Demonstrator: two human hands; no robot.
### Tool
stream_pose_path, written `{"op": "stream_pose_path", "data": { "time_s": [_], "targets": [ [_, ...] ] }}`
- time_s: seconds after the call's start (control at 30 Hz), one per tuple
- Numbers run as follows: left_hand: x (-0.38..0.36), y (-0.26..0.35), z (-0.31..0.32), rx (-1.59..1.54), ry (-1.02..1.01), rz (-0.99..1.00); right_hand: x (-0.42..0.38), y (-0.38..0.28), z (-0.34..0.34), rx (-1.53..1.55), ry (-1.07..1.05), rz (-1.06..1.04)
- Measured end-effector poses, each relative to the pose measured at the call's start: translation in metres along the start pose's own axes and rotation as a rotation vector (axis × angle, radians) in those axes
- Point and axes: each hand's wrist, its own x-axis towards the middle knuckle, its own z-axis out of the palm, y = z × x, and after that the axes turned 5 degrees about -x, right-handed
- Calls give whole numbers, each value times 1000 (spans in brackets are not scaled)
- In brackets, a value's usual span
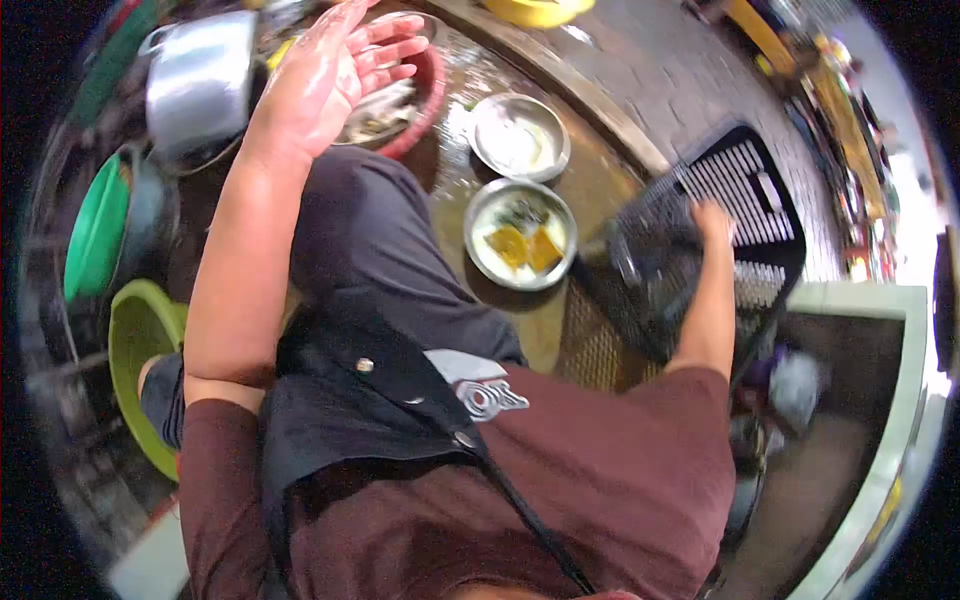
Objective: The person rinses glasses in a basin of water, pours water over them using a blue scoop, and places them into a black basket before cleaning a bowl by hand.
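My left hand (pixel 345 65) is raised at the upper left, wet, with its fingers apart and nothing in them. Below and behind it in this view is a red basin (pixel 436 92) holding pale items under the hand. At the right, my right hand (pixel 712 220) reaches into a black slatted plastic basket (pixel 790 215); its fingers are small and blurred, so what they hold I cannot tell. Clear, glass-like ware (pixel 632 255) lies in the basket beside that hand. Between my hands stands a metal bowl (pixel 474 262) of whitish water with two yellow-orange sponges (pixel 510 246) and a dark scrubber (pixel 522 212).
Another metal bowl (pixel 562 160) with white suds sits just beyond the sponge bowl. A large aluminium pot (pixel 200 85), a green basin (pixel 98 230) and a lime-green tub (pixel 140 400) line the left. A yellow basin (pixel 540 10) lies past the raised ledge (pixel 600 100).
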Motion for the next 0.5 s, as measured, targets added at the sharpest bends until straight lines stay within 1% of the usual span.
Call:
{"op": "stream_pose_path", "data": {
  "time_s": [0.03, 0.07, 0.1, 0.13, 0.17, 0.2, 0.23, 0.27, 0.3, 0.33, 0.37, 0.4, 0.47, 0.5],
  "targets": [
    [-3, 10, -13, 37, 89, 93, 40, 27, 80, 37, -2, -179],
    [-7, 27, -29, 28, 120, 147, 19, 9, 71, 252, 22, -115],
    [-13, 44, -47, 19, 150, 198, 49, 25, 131, 216, -47, -152],
    [-25, 61, -68, 101, 236, 250, 32, 14, 130, 237, -27, -135],
    [-29, 82, -105, 182, 275, 209, 49, 23, 174, 225, -6, -165],
    [-42, 101, -127, 211, 354, 237, 51, 22, 187, 226, -64, -194],
    [-57, 119, -145, 239, 430, 261, 38, 15, 186, 249, -49, -139],
    [-75, 136, -163, 256, 463, 293, 44, 18, 205, 285, -75, -137],
    [-93, 143, -153, 265, 581, 379, 48, 18, 222, 376, -89, -103],
    [-110, 153, -162, 250, 618, 386, 44, 10, 216, 268, -133, -86],
    [-126, 166, -178, 232, 660, 393, 40, 7, 214, 315, -112, -160],
    [-144, 175, -191, 248, 728, 396, 36, -3, 202, 316, -228, -203],
    [-184, 189, -227, 233, 838, 397, 43, -7, 207, 188, -301, -338],
    [-202, 195, -247, 224, 915, 401, 42, -9, 207, 145, -328, -346]
  ]
}}
